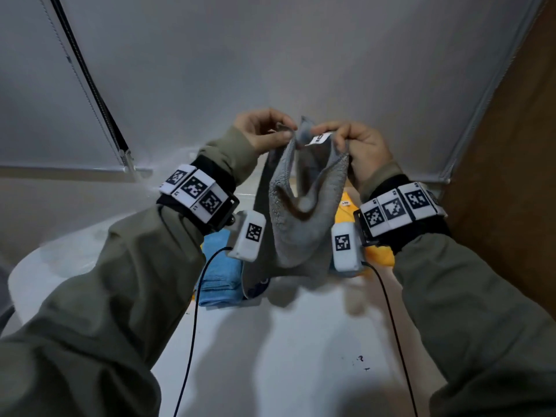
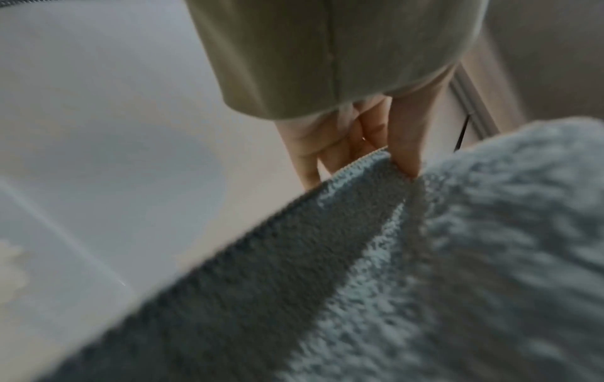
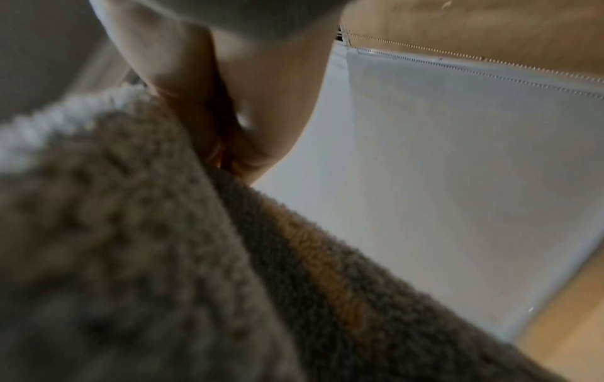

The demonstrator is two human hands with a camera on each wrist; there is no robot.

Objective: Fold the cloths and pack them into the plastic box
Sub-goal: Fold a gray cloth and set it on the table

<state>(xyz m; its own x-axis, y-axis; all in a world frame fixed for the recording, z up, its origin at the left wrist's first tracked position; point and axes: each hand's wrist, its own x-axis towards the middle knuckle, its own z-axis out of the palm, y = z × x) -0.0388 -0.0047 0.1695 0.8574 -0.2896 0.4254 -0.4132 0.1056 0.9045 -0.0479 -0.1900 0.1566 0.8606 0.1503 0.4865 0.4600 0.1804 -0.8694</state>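
The grey cloth [image 1: 301,206] hangs in the air between the two hands, raised well above the white table [image 1: 285,356], so its long axis runs straight down from the fingers. The left hand [image 1: 264,132] pinches one top corner and the right hand [image 1: 358,152] pinches the other, close by the small white label [image 1: 319,138]; the two hands are nearly together, so the top edge sags into a pouch instead of lying taut. In the left wrist view the fingertips [image 2: 405,160] nip the stitched hem, and the right wrist view shows the same kind of pinch, though blurred. Neither hand is nearer; each holds its own corner. Below, behind the hanging cloth, a folded blue cloth [image 1: 221,272] and a yellow cloth [image 1: 376,251] lie on the table. I judge the coming move calls for drawing the corners apart sideways. I cannot make out the plastic box.
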